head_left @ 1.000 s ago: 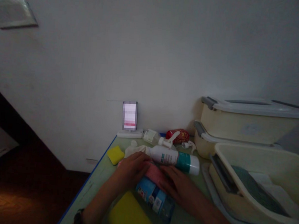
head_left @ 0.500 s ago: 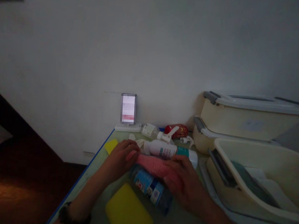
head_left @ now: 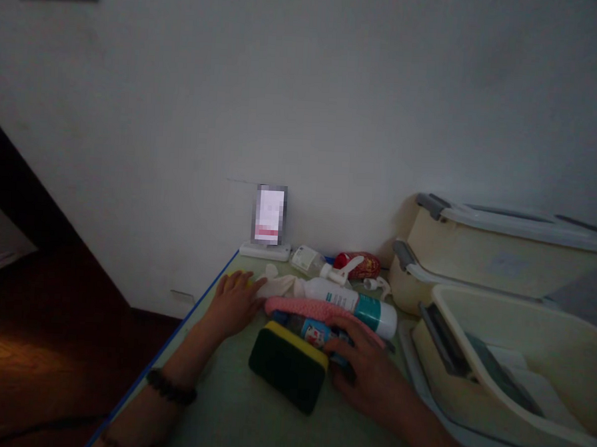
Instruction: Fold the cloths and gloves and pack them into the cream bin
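My left hand (head_left: 231, 305) lies with spread fingers over a yellow sponge (head_left: 249, 282) near the table's left edge, covering most of it. My right hand (head_left: 363, 370) curls around the right end of a plastic bottle with a blue label (head_left: 313, 332), its fingertips close to a second sponge. That green-and-yellow sponge (head_left: 287, 369) is tipped up against the bottle, dark green side towards me. Behind the bottle stretches a pink textured cloth (head_left: 319, 308). A white bottle with a teal band (head_left: 347, 299) lies beyond the cloth.
Farther back are a clear pump bottle (head_left: 307, 260), a red patterned object (head_left: 364, 265) and a white spray nozzle (head_left: 375, 284). A lit phone (head_left: 269, 215) stands on a white base by the wall. On the right are an open cream bin (head_left: 437, 337) and stacked lidded boxes (head_left: 482, 253).
My left hand has left the pink cloth for the yellow sponge. My right hand has gone from the cloth to the bottle. The nearer sponge has tipped up and sits against the bottle.
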{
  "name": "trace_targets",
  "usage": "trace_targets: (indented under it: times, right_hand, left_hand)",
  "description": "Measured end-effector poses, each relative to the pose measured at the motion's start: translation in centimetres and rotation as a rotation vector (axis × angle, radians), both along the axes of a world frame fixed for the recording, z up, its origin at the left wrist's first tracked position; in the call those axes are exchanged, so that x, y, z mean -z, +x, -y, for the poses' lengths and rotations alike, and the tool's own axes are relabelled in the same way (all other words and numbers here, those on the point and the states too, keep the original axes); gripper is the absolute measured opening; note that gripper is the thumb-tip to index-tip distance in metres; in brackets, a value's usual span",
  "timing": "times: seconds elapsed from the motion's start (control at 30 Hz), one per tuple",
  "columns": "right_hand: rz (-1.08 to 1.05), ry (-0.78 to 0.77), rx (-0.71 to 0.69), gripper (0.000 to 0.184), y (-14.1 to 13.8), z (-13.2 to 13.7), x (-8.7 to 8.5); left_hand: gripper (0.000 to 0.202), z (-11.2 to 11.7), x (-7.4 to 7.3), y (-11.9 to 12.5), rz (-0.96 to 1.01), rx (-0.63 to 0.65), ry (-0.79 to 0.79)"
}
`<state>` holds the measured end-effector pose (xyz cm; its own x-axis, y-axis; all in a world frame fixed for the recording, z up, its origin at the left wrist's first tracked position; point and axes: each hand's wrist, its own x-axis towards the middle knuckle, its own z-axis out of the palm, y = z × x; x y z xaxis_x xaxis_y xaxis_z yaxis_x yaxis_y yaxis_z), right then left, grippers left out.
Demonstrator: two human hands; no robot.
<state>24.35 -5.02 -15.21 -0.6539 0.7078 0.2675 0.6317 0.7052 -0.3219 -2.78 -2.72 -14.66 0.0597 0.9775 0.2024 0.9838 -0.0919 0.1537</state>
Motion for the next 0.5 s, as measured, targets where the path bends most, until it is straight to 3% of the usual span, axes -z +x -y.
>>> trace_targets:
  times: [0.1, 0.2, 0.4, 0.5]
  right_hand:
    - [-0.034, 0.064, 0.05, 0.021, 0.1, 0.1, 0.3]
    - [-0.085, 0.156, 0.038, 0.033, -0.2, 1.0, 0.4]
    - [0.006, 0.155, -0.244, 0.057, -1.5, 2.6, 1.0]
    - [-0.001, 0.255, -0.33, 0.062, -2.4, 2.8, 2.0]
  left_hand:
    - [0.034, 0.0, 0.3, 0.2, -0.003, -0.006, 0.0]
    - [0.028, -0.3, 0.3, 0.3, 0.008, 0.006, 0.024]
    - [0.021, -2.0, 0.9, 0.5, 0.1, 0.075, 0.105]
    - [0.023, -2.6, 1.6, 1.1, 0.16, 0.073, 0.158]
